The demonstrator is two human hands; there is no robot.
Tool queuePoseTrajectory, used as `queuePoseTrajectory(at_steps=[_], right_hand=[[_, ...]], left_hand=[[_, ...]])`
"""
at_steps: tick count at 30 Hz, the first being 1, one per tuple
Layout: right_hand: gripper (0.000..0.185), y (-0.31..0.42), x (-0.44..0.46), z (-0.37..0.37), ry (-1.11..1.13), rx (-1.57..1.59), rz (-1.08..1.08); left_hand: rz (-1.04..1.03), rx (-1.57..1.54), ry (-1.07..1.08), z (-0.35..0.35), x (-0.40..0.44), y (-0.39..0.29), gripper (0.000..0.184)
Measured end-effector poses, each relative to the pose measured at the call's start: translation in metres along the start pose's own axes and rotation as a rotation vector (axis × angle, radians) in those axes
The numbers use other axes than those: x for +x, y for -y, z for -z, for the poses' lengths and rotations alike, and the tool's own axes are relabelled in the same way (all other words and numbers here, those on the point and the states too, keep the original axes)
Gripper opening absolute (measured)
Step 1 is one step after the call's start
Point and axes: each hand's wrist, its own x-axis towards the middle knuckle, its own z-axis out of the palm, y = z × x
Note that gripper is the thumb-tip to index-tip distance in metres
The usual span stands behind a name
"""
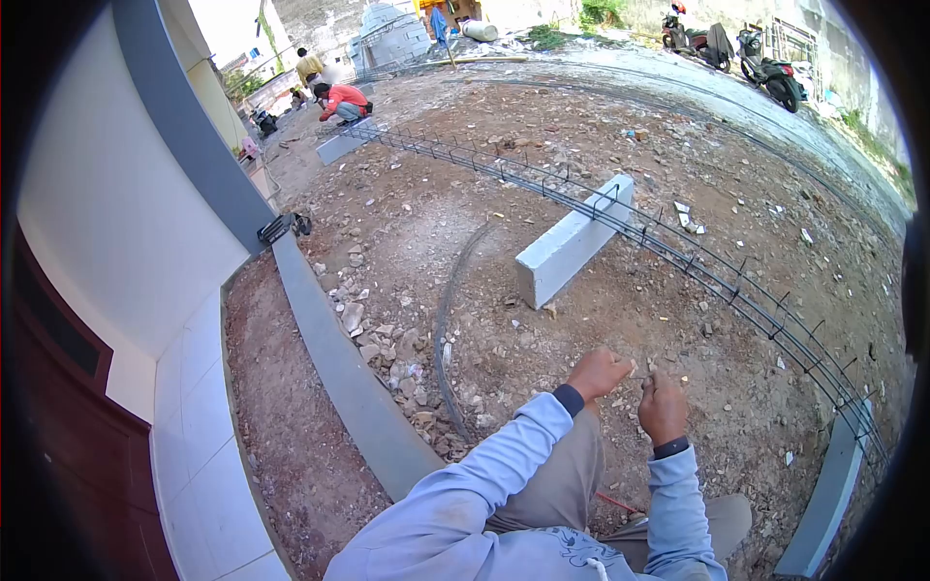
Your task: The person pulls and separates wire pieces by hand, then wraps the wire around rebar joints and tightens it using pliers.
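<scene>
My left hand [601, 374] is closed, thumb and fingers pressed together, above my bent knee. Close to its right, my right hand [663, 407] is closed too, its knuckles upward. The hands are a small gap apart over the rubble-strewn ground. Anything they may hold is too small to make out. Beyond them a long cage of steel bars [686, 259] with upright wire ends lies across a pale block [577, 242] and reaches a grey block [825, 494] at the lower right.
A grey kerb [339, 373] and white tiles [205, 426] run along the left. A curved bar [444, 329] lies on the dirt. Far off, a person in a red top [345, 103] crouches by the cage's far end. Motorbikes [770, 74] are parked at the upper right.
</scene>
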Motion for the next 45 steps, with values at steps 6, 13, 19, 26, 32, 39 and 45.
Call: queuePoseTrajectory(at_steps=[6, 13, 19, 26, 32, 39, 45], right_hand=[[0.021, 0.019, -0.010, 0.037, 0.811, 1.048, -0.447], [0.019, 0.036, -0.004, 0.037, 0.316, 0.854, -0.277], [0.012, 0.015, 0.005, 0.012, -0.161, -0.037, 0.024], [0.014, -0.006, -0.014, 0.035, 0.709, 0.790, -0.321], [0.018, 0.031, -0.037, 0.071, 0.929, 1.132, -0.345], [0.010, 0.045, -0.023, 0.098, 0.194, 0.403, -0.181], [0.008, -0.055, -0.051, 0.029, 0.159, -0.014, 0.070]], left_hand=[[0.035, 0.000, 0.092, 0.014, -0.010, -0.019, 0.055], [0.014, -0.227, 0.085, 0.009, -0.004, -0.018, 0.054], [0.055, -0.205, 0.026, 0.005, 0.001, -0.002, 0.051], [0.114, -0.155, 0.037, 0.014, -0.004, -0.003, 0.046], [0.065, -0.146, 0.064, 0.008, -0.004, -0.014, 0.036], [0.072, -0.210, -0.120, 0.007, -0.003, -0.007, 0.027], [0.040, -0.020, -0.203, 0.008, -0.008, -0.017, 0.021]])
